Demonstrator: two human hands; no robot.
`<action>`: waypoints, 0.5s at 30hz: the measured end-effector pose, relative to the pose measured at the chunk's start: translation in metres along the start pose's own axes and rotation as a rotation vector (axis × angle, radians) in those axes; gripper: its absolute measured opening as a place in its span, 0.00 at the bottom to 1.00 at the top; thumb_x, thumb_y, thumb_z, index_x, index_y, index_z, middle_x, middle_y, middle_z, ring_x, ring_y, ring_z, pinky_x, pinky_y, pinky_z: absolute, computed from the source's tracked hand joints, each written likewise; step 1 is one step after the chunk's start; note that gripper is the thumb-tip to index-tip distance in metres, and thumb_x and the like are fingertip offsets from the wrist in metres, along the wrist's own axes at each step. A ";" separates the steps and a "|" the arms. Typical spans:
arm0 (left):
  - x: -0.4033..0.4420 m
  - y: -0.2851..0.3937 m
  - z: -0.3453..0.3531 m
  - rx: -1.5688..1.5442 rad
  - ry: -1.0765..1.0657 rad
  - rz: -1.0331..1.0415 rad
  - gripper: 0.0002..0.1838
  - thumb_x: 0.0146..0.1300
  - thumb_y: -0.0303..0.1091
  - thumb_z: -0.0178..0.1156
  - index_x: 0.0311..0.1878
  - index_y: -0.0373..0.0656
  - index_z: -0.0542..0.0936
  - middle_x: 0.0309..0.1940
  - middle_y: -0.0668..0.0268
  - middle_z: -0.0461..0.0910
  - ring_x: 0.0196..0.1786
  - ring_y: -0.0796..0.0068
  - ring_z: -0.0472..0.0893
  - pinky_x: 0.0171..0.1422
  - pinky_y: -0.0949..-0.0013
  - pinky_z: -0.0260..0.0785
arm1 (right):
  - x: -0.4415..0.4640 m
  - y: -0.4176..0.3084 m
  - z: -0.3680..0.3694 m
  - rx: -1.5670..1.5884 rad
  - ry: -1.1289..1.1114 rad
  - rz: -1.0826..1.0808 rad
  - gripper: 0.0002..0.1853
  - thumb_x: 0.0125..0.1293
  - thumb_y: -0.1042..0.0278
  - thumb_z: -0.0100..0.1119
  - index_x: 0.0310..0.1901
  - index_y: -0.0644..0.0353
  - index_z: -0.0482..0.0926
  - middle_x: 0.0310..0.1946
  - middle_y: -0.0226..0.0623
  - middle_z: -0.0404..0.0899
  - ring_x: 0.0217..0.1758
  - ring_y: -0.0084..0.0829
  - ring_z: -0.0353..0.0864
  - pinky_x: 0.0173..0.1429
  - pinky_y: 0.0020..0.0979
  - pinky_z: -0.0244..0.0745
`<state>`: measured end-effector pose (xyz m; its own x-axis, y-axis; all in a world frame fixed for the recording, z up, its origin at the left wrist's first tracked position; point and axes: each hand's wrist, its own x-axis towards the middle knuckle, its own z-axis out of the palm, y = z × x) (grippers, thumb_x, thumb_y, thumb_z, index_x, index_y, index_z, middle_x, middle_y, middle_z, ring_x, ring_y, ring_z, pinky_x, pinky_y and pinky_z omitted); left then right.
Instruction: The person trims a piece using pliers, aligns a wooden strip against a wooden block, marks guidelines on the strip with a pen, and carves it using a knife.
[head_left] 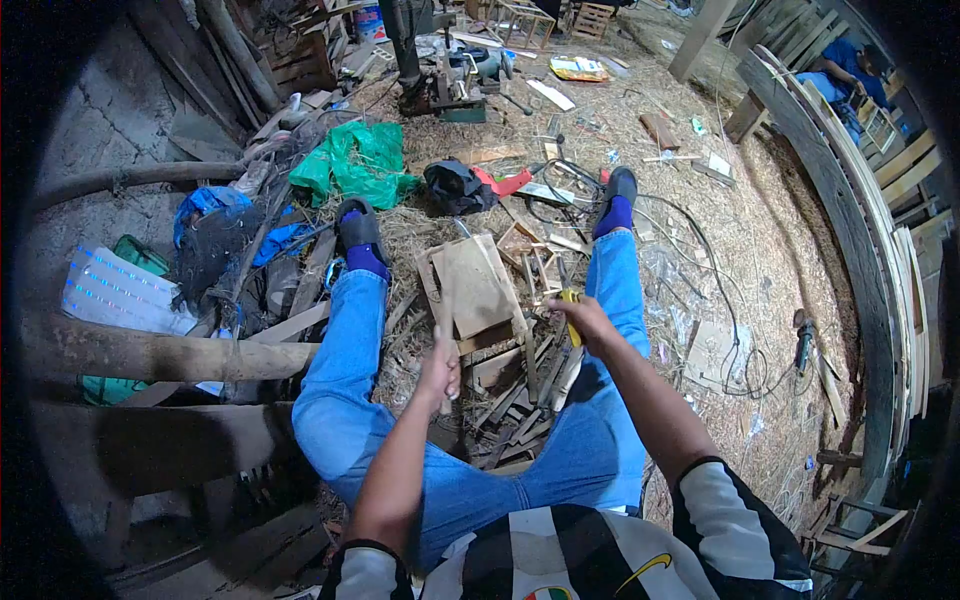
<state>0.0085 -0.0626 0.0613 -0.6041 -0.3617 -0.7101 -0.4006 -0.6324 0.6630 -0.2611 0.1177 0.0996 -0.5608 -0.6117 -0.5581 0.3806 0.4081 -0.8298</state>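
Observation:
My left hand [438, 374] is closed around a thin wooden stick [446, 305], which points up and away from me. Closed too, my right hand [588, 322] grips a yellow-handled tool [571, 297] whose exact kind I cannot make out. Between my legs lies a flat wooden panel [474, 283] with strips along its edges, just beyond my left hand. Below it are several loose wood offcuts [520, 405]. A small wooden frame [522, 243] lies close to the panel's right side.
A green plastic bag [360, 160] and a black bag [458, 187] lie near my feet. Dark cables [700, 235] loop across the shavings-covered floor. A power tool [803, 345] lies right, beside a long plank barrier [850, 200]. Another person [850, 75] sits beyond it. A log [180, 352] lies left.

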 end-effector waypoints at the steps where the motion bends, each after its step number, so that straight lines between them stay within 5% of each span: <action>1: 0.004 -0.006 0.003 0.000 -0.044 -0.017 0.38 0.72 0.79 0.36 0.26 0.50 0.65 0.12 0.74 0.61 0.09 0.77 0.60 0.13 0.69 0.56 | 0.016 -0.001 -0.001 -0.004 0.047 -0.006 0.17 0.63 0.55 0.69 0.39 0.62 0.81 0.27 0.27 0.76 0.27 0.22 0.73 0.31 0.29 0.67; 6: 0.016 -0.020 0.004 0.057 -0.127 -0.050 0.42 0.74 0.76 0.35 0.28 0.44 0.74 0.14 0.69 0.67 0.12 0.75 0.68 0.16 0.69 0.63 | 0.118 0.004 0.009 0.073 0.091 0.123 0.15 0.61 0.54 0.68 0.36 0.58 0.79 0.24 0.31 0.74 0.21 0.28 0.73 0.24 0.34 0.66; 9: 0.024 -0.018 -0.002 0.038 -0.171 -0.022 0.43 0.76 0.74 0.34 0.28 0.42 0.76 0.14 0.69 0.68 0.12 0.73 0.68 0.17 0.69 0.65 | 0.162 -0.005 0.024 0.238 0.087 0.244 0.14 0.62 0.52 0.73 0.34 0.50 0.80 0.23 0.26 0.72 0.19 0.26 0.68 0.25 0.28 0.67; 15: 0.019 0.008 0.005 -0.053 -0.177 -0.105 0.42 0.79 0.70 0.31 0.29 0.41 0.76 0.14 0.66 0.69 0.15 0.72 0.70 0.19 0.67 0.67 | 0.234 0.011 0.029 0.191 0.118 0.291 0.17 0.61 0.52 0.78 0.30 0.48 0.76 0.21 0.21 0.69 0.15 0.19 0.54 0.17 0.27 0.48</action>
<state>-0.0095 -0.0709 0.0546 -0.6743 -0.1690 -0.7189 -0.4340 -0.6969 0.5709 -0.3667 -0.0402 -0.0402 -0.4857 -0.4012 -0.7766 0.6609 0.4129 -0.6267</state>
